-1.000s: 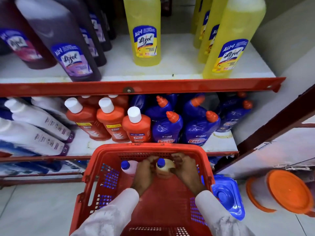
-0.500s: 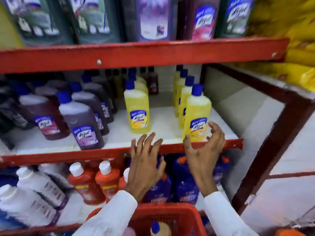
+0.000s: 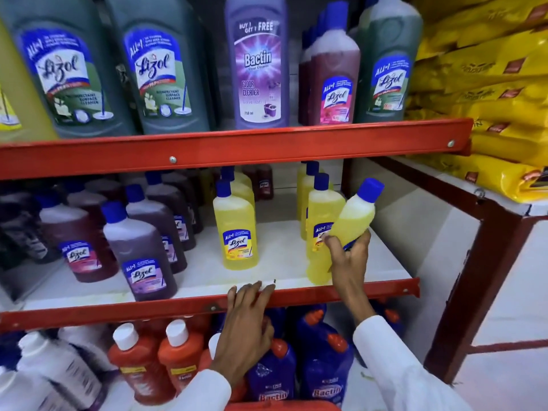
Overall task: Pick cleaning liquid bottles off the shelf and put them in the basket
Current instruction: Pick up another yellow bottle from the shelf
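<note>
My right hand [image 3: 350,259] grips a yellow Lizol bottle [image 3: 354,216] with a blue cap, tilted to the right and lifted off the white middle shelf [image 3: 281,256]. More yellow Lizol bottles stand upright there, one in the middle [image 3: 235,229] and a row [image 3: 318,209] just behind the held one. My left hand [image 3: 247,318] rests with fingers spread on the shelf's red front rail [image 3: 118,311], holding nothing. Only a sliver of the red basket's rim [image 3: 281,406] shows at the bottom edge.
Dark purple Lizol bottles [image 3: 139,253] fill the left of the middle shelf. Large green Lizol bottles [image 3: 160,66] and a lavender Bactin bottle [image 3: 258,60] stand above. Orange [image 3: 139,363] and blue Bactin bottles [image 3: 323,360] sit below. Yellow bags [image 3: 489,84] are stacked at right.
Both hands left the basket and rose to the middle shelf. My right hand closed on a yellow bottle and tilted it off the shelf; my left hand settled on the rail.
</note>
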Demonstrator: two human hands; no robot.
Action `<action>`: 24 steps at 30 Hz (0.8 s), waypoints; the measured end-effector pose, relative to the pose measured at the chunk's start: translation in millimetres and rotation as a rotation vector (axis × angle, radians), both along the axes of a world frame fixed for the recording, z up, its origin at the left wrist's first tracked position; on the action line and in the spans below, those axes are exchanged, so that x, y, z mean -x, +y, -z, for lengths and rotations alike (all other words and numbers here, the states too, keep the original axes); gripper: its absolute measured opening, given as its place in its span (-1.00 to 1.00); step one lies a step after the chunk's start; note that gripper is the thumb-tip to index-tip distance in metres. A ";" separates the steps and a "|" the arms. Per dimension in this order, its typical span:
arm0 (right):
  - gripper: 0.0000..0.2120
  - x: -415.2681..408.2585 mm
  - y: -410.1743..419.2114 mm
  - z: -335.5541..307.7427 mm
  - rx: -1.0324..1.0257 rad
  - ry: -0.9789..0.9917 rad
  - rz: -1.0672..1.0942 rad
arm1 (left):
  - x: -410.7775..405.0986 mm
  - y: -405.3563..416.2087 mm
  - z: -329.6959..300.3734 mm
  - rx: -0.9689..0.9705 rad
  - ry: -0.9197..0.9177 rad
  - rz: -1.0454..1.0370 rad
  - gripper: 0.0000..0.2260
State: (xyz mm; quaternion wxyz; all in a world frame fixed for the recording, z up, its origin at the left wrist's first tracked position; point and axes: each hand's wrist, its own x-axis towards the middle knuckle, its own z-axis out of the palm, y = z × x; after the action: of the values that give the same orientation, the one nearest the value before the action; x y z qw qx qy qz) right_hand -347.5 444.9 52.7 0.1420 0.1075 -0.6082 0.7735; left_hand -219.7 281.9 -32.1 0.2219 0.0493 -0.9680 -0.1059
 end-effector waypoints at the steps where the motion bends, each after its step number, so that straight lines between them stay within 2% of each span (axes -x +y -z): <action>1: -0.45 -4.4 3.8 -9.6 0.099 0.007 -0.081 | 0.5 0.1 -0.7 -0.017 0.006 0.003 -0.34; 3: -0.50 -11.1 12.2 -24.5 0.330 0.014 -0.385 | 1.6 -1.4 -0.5 -0.043 0.012 0.010 -0.33; 5: -0.38 -20.6 19.1 -35.2 0.544 -0.030 -0.789 | 1.7 -2.5 -0.1 -0.056 0.004 0.014 -0.34; 7: -0.27 -30.0 22.2 -42.8 0.657 -0.048 -1.059 | 1.9 -3.0 0.0 -0.064 -0.001 0.018 -0.34; 10: -0.22 -44.4 26.4 -54.4 0.740 -0.001 -1.256 | 2.8 -3.1 -0.3 -0.085 -0.001 0.020 -0.35; 13: -0.24 -54.8 34.3 -63.2 0.744 0.019 -1.302 | 1.5 -3.5 -2.2 -0.076 -0.011 0.020 -0.35; 15: -0.22 -59.7 38.4 -66.3 0.678 0.028 -1.199 | 1.3 -3.8 -2.4 -0.067 -0.008 0.019 -0.35; 16: -0.22 -62.8 39.3 -68.2 0.612 0.028 -1.081 | 1.6 -3.8 -1.9 -0.067 -0.004 0.019 -0.35; 19: -0.32 -69.9 32.0 -71.3 0.212 -0.011 -0.388 | 2.9 -3.4 -0.5 -0.066 0.008 0.014 -0.34; 21: -0.27 -72.9 23.2 -67.3 -0.049 0.050 -0.020 | 3.1 -2.6 -0.3 -0.061 0.007 0.014 -0.35; 24: -0.08 -66.7 13.1 -54.5 -0.211 0.104 0.187 | 2.0 -1.4 -3.0 -0.068 0.018 0.015 -0.35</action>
State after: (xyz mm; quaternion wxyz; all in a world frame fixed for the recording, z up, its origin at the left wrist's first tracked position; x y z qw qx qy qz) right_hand -280.8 458.0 107.2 0.2327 0.1045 -0.6854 0.6821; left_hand -221.8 280.5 -29.2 0.2279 0.0486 -0.9622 -0.1407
